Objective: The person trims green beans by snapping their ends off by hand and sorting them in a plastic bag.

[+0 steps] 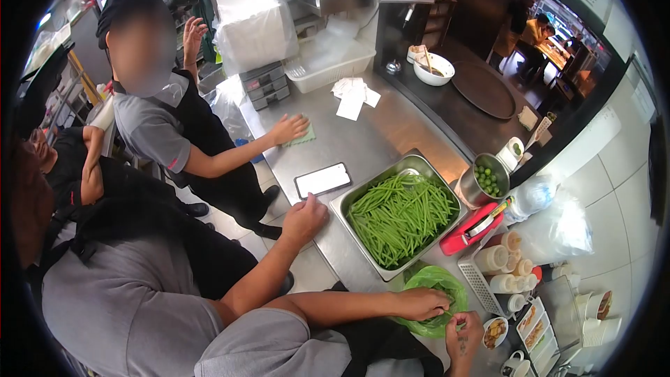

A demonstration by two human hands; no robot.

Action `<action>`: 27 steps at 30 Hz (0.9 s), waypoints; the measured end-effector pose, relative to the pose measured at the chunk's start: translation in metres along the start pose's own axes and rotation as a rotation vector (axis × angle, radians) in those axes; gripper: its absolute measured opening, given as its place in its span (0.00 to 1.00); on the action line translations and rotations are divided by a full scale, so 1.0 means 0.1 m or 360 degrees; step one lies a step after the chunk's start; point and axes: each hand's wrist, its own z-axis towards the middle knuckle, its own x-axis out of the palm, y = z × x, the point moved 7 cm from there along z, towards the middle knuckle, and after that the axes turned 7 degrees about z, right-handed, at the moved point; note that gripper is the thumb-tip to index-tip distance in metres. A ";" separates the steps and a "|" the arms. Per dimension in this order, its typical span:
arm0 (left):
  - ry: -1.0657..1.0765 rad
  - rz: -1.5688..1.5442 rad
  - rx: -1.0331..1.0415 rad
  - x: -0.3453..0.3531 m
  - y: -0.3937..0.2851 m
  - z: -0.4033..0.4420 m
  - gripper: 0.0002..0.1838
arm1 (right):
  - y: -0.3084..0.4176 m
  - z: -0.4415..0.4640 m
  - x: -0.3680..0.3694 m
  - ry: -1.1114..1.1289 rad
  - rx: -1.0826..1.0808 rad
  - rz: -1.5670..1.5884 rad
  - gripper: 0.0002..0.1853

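Observation:
My left hand (421, 304) reaches over a green plastic bag (417, 281) at the counter's front, fingers pinched together. Close beside it, my right hand (464, 338) is closed too, with its fingertips near those of the left. Between them a short bit of a green bean (449, 313) shows, apparently pinched by both hands. The bag's mouth is open and its inside is partly hidden by my hands. Just beyond the bag, a steel pan (340, 204) holds a heap of green beans (401, 220).
A co-worker's hand (305, 220) rests near a phone (322, 180); another co-worker's hand (289, 129) lies on a green cloth (304, 137). Right of the pan stand a pot of limes (486, 180), a red object (466, 234), sauce bottles (494, 258) and a food bowl (495, 333).

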 end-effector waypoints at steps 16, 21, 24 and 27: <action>-0.0344 0.0072 -0.0120 -0.19 -0.15 -0.04 0.09 | -0.61 -0.01 0.15 -0.0836 0.0571 0.1696 0.08; -0.0400 -0.1076 -0.0357 -0.23 -0.07 0.01 0.09 | -0.77 -0.06 0.26 -0.0432 0.0477 0.2041 0.09; -0.0383 -0.1495 -0.0365 -0.22 -0.04 0.04 0.09 | -0.71 -0.11 0.49 -0.0256 0.0775 0.1897 0.09; -0.0415 -0.1529 -0.0335 -0.22 -0.04 0.03 0.09 | -0.59 -0.21 0.65 -0.0114 0.1007 0.1895 0.11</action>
